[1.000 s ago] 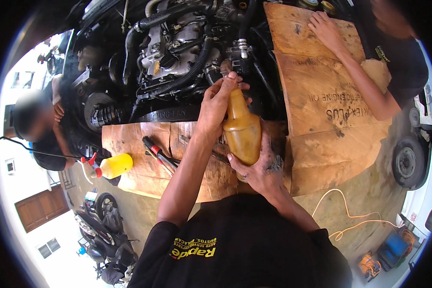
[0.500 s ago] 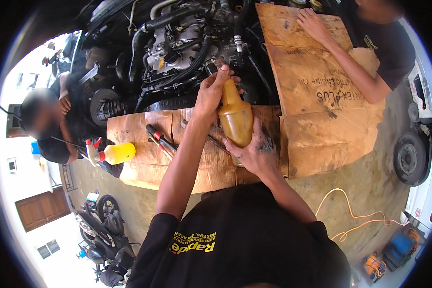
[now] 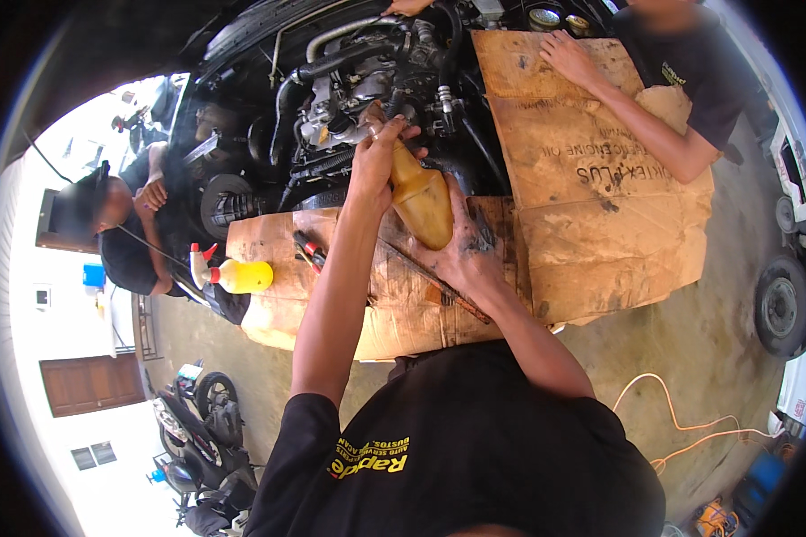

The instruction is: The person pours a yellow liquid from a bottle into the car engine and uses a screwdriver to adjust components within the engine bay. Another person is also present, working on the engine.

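A yellow-brown translucent bottle with a narrow neck is held between my two hands over the front of the engine bay, its neck tilted to the upper left. My left hand is closed around the neck, and something brownish shows at its tip above my fingers. My right hand, smeared with black grime, cups the bottle's wide lower part. Beneath them lies brown cardboard, with a long thin dark rod on it beside my right hand. Beyond my left hand is the engine.
A yellow spray bottle and red-and-black handled tools lie on the cardboard to the left. At right, another person's arm rests on a stained cardboard sheet. A second person leans in at left; another hand reaches in from the top.
The bottle has moved slightly left and now tilts more, its neck toward the upper left, both hands moving with it. Another person's hand has appeared at the top. The whole view has shifted slightly.
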The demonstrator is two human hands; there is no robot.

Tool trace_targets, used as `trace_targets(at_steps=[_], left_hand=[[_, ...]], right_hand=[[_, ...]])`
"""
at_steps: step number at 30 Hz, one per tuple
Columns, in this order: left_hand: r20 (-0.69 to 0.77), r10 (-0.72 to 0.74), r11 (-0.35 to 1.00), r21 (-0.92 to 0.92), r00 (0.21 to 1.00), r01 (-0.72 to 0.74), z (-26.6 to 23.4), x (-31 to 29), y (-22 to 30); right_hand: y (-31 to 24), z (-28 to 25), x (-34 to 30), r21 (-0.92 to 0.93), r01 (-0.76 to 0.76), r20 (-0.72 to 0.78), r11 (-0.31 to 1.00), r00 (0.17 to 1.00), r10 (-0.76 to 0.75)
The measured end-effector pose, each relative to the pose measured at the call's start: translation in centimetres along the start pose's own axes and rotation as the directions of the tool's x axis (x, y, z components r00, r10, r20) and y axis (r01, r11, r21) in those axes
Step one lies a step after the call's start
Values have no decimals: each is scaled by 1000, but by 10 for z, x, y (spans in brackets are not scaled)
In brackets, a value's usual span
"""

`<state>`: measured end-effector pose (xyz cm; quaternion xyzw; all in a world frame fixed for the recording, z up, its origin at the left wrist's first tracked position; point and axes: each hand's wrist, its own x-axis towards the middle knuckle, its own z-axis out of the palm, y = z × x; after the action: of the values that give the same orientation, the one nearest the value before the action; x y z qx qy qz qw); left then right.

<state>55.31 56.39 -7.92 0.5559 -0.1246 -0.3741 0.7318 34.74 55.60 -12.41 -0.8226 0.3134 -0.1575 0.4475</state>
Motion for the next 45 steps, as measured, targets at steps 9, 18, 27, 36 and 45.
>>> trace_targets(at_steps=[9,18,27,36,45], left_hand=[[-215,-80,988,113,973,106,24,16,-7],[-168,-48,989,129,985,70,28,9,-8],[-54,25,985,170,998,-15,34,-13,-1],[-23,149,989,-14,989,-149,35,-54,-3],[70,253,962,90,965,-259,35,-44,-16]], right_hand=[[10,-15,5,67,12,51,998,999,-16],[18,-13,5,100,124,-31,987,992,-122],[22,-5,2,247,185,-63,951,983,-175],[-21,-60,22,585,267,-235,765,960,-155],[-49,-78,155,443,77,17,893,995,-94]])
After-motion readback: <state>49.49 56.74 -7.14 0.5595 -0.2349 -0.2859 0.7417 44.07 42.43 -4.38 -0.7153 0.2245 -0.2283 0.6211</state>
